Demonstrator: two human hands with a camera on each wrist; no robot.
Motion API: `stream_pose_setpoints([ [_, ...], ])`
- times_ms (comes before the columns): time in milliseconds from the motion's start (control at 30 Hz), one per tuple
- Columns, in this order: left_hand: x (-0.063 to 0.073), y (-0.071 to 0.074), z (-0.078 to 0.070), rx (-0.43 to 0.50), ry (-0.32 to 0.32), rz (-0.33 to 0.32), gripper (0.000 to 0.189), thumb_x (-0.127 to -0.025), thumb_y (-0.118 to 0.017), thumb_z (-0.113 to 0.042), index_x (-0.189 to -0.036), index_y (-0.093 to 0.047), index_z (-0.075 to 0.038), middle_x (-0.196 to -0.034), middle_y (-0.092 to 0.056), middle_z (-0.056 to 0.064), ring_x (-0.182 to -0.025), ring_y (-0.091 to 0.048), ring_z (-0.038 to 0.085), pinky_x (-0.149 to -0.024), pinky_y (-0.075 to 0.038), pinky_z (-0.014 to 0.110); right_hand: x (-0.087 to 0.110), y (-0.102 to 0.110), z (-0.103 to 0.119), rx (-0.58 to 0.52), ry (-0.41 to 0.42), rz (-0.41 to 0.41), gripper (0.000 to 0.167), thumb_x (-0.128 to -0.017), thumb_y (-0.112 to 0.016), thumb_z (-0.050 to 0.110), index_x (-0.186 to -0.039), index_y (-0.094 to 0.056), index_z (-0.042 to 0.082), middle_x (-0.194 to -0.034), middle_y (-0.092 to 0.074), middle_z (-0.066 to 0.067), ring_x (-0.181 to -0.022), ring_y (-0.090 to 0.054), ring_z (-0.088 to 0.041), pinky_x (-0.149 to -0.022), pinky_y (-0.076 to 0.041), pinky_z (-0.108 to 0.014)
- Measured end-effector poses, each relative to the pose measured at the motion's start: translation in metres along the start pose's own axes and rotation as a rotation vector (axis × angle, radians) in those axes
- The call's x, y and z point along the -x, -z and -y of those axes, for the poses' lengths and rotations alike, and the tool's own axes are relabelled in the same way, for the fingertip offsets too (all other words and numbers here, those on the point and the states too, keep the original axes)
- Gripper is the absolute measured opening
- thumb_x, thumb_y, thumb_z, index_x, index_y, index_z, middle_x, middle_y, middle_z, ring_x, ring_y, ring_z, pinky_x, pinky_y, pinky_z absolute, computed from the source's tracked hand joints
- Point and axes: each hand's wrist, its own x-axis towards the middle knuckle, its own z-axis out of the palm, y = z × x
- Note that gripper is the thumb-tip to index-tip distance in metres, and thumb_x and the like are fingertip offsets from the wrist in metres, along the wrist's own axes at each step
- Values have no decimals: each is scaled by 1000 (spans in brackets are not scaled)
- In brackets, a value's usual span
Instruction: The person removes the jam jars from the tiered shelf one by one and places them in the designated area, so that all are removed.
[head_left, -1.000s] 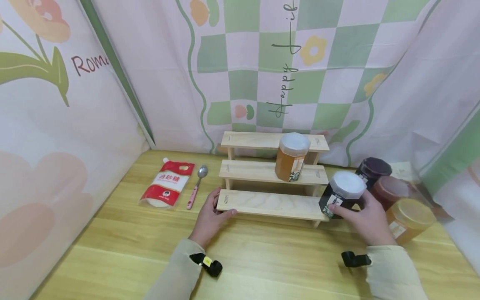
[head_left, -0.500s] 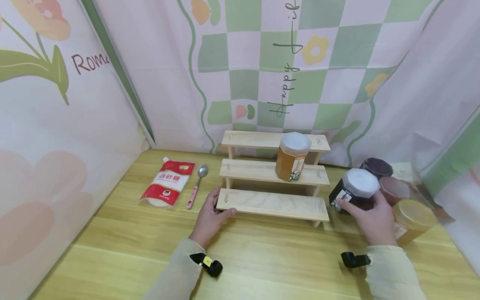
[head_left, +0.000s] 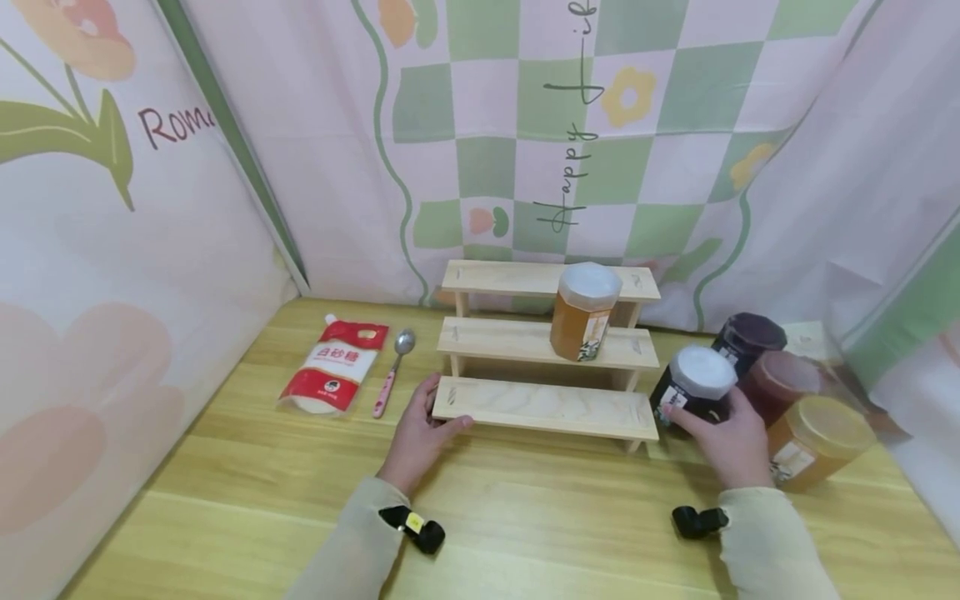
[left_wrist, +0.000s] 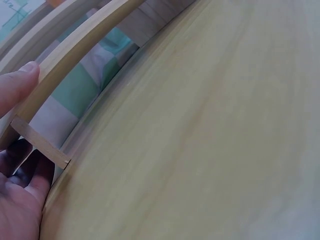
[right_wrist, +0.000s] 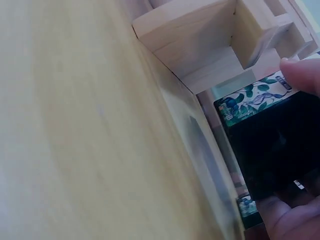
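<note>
A three-tier wooden display rack (head_left: 547, 407) stands on the table. My left hand (head_left: 418, 437) grips the left end of its lowest step; in the left wrist view the thumb (left_wrist: 20, 85) lies on the step's front and the fingers reach behind the leg. Just off the right end of that step, my right hand (head_left: 727, 437) holds a dark jar (head_left: 693, 387) with a whitish lid, thumb on its label. A leafy fruit print shows on the jar's label (right_wrist: 255, 97) in the right wrist view. Whether its base touches the table, I cannot tell.
An amber jar (head_left: 581, 321) with a white lid sits on the middle step. Right of my right hand stand a dark purple jar (head_left: 750, 337), a reddish jar (head_left: 780, 383) and a yellow-lidded jar (head_left: 817, 442). At left lie a red-and-white sugar bag (head_left: 335, 367) and a spoon (head_left: 393, 375).
My right hand first carried the dark jar rightward, away from the lowest step's right end, then brought it partway back left and lower. The left hand stayed on the rack.
</note>
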Motion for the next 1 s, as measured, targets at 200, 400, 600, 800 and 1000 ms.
stream_pose_setpoints([
  [200, -2, 0, 2, 3, 2, 5, 93, -85, -82, -19, -158, -24, -6, -158, -38, 15, -142, -40, 29, -116, -34, 46, -1, -1, -7, 9, -9, 19, 94, -83, -83, 42, -154, -34, 5, -152, -40, -29, -136, -38, -51, -111, -30, -67],
  [400, -1, 0, 3, 5, -4, 2, 95, -84, -83, -20, -157, -24, -5, -157, -39, 16, -141, -41, 30, -115, -35, 46, -3, -3, -14, 5, -45, 44, 99, -83, -82, 43, -157, -29, 4, -155, -35, -30, -141, -31, -51, -114, -24, -67],
  [600, 0, 0, 3, 14, -3, 1, 96, -84, -83, -22, -158, -24, -6, -157, -40, 15, -141, -42, 29, -115, -36, 45, -6, -1, -22, -26, -52, 94, 100, -84, -81, 44, -157, -27, 2, -155, -33, -31, -141, -30, -53, -114, -22, -68],
  [800, 1, 0, 2, 7, 6, 5, 97, -83, -84, -24, -158, -24, -8, -156, -41, 14, -140, -42, 28, -115, -36, 45, -16, -2, -26, -39, -34, 111, 97, -85, -79, 47, -156, -30, 5, -155, -34, -29, -140, -31, -53, -113, -23, -69],
  [1000, -1, 1, 3, -4, -3, 4, 97, -83, -83, -24, -158, -23, -7, -156, -40, 15, -141, -42, 29, -115, -36, 45, -33, -9, -26, -19, -13, 101, 97, -86, -77, 50, -158, -27, 8, -157, -32, -28, -142, -29, -51, -114, -22, -67],
])
